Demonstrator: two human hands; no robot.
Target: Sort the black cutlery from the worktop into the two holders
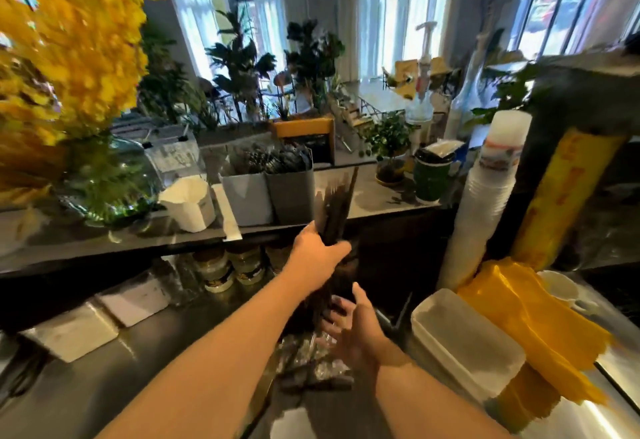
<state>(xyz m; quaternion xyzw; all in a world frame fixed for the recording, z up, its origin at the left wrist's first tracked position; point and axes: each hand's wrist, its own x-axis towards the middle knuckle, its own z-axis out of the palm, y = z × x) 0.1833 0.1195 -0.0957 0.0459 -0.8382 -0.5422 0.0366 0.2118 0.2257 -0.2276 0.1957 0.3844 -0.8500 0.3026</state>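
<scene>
Black cutlery (337, 203) is gathered in one motion-blurred bundle, so forks, knives and spoons cannot be told apart. Its upper ends rise in front of the shelf edge, just right of the holders, and its lower end is a dark smear. Below runs the steel worktop (104, 386), cut off by the bottom edge. On the shelf (86, 244) two grey holders (291, 196) stand side by side, with indistinct dark pieces inside. A heap of crinkled clear wrapping (311, 366) on the worktop hides dark shapes too blurred to name. The left hand (318, 255) grips the bundle round its middle. The right hand (349, 320) is beneath with fingers spread; whether it touches the bundle is unclear.
</scene>
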